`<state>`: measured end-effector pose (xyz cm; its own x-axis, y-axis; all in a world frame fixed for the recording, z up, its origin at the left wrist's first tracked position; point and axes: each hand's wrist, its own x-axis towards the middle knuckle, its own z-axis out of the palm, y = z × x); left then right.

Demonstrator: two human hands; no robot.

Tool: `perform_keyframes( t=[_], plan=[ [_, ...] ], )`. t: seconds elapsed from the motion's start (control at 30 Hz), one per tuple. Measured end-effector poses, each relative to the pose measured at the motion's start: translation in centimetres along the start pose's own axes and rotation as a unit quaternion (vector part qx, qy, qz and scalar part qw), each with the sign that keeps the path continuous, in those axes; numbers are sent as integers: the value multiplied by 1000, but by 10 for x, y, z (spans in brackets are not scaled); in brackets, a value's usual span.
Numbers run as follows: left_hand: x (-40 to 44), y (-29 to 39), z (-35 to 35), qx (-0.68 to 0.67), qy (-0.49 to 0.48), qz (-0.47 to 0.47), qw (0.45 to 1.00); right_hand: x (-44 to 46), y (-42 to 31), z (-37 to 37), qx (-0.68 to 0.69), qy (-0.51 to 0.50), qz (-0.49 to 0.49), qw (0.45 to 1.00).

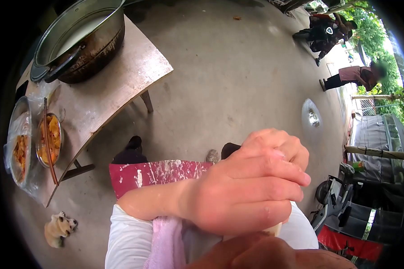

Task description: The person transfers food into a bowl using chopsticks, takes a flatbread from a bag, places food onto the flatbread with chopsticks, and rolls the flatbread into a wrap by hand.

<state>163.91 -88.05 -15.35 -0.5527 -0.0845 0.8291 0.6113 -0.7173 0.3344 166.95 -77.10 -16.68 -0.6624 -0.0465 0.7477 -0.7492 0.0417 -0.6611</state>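
Observation:
My left hand point(251, 193) reaches in from the left above my lap, its back toward me and its fingers curled closed. What those fingers hold, if anything, is hidden. Low in the view, shaded and very close, is my right hand point(274, 253); its fingers cannot be made out. A small pale edge point(276, 230) shows between the two hands, too little to name. Beneath the left forearm lies a dark red apron-like cloth point(166, 175) with white smears. A pink towel point(167, 242) hangs over white clothing point(128, 235).
To the left, a table point(139, 58) bears a large pot point(92, 56), a bowl of orange food point(51, 139), chopsticks point(47, 143) and a plastic-covered dish point(20, 148). A dog point(58, 229) lies below. Two people and a scooter point(334, 197) are at right.

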Motion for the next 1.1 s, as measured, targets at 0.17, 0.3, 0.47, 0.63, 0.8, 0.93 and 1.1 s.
perform_keyframes(
  t=[0.17, 0.3, 0.47, 0.63, 0.8, 0.93, 1.1],
  plan=[
    [-1, -3, -2, -3, -11, 1, 1000, -1, 1, -2, -3, 2, 2, 1000],
    [-1, 1, 2, -15, 11, -25, 1000, -2, 1, -3, -4, 4, 6, 1000],
    [-2, 0, 6, -16, 33, -31, 999, -3, 1, -4, -4, 5, 7, 1000],
    [-1, -4, -1, -15, -11, -21, 1000, -3, 2, -6, -7, 5, 6, 1000],
    [8, 5, -17, 24, -97, -38, 994, -3, 1, -6, -9, 7, 5, 1000],
    [3, 2, -14, 45, -98, -30, 994, -4, 2, -7, -8, 2, 9, 1000],
    [8, 11, -19, 56, -127, -69, 988, -7, 4, -9, -10, -1, 14, 1000]
  ],
)
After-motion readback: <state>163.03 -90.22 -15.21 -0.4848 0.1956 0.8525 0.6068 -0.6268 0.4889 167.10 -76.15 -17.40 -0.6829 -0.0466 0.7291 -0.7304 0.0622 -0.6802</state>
